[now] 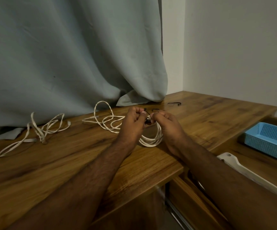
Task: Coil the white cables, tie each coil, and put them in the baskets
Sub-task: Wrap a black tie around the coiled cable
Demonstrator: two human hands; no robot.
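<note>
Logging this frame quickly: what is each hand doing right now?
Left hand: fingers curled, pinching the black tie at the coiled white cable.
Right hand: fingers curled, pinching the tie's other end.

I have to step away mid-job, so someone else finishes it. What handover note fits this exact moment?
Left hand and right hand: each pinches an end of the thin black tie over the coiled white cable on the wooden table.
Done: one coil wound, tie not visibly fastened.
Left: finish the tie; coil the loose white cable at centre and the tangled white cable at far left; spare black tie lies behind. Blue plastic basket waits at right.
</note>
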